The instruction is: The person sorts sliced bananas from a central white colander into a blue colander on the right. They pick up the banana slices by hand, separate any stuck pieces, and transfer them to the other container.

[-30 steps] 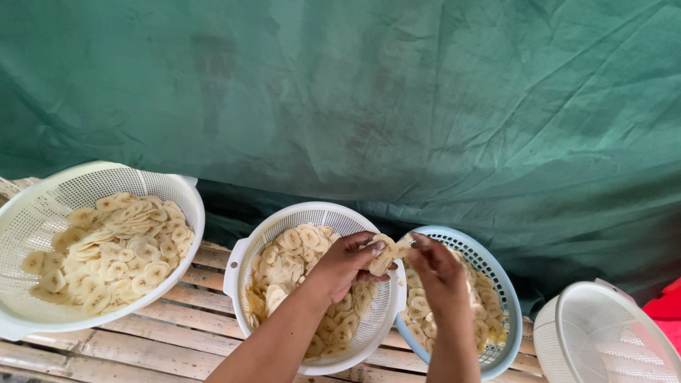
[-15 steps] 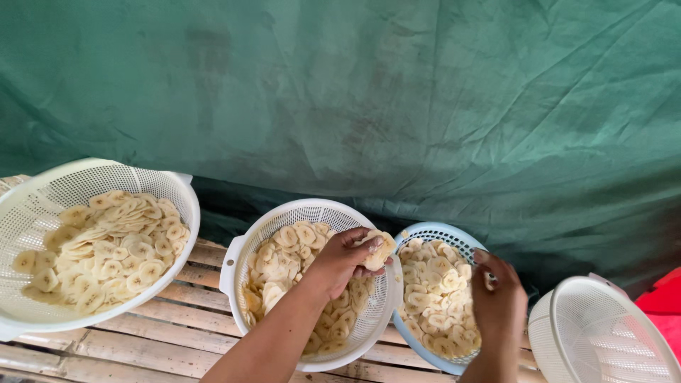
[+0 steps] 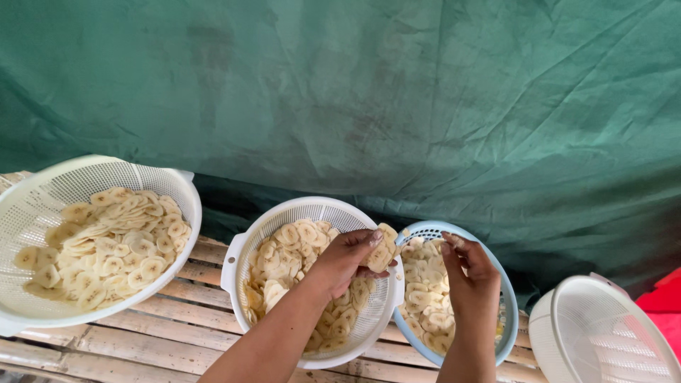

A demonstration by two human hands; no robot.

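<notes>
Bamboo slat table (image 3: 177,323) (green tarp (image 3: 425,92) behind), left hand (image 3: 347,257) pinching banana slices (image 3: 381,254) at centre, right hand (image 3: 468,273) open over blue basket (image 3: 505,298), white basket (image 3: 234,264) beneath.

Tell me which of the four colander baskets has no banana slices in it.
The white basket at the far right edge. It shows only bare mesh, while the large white one, the middle white one and the blue one all hold slices.
</notes>
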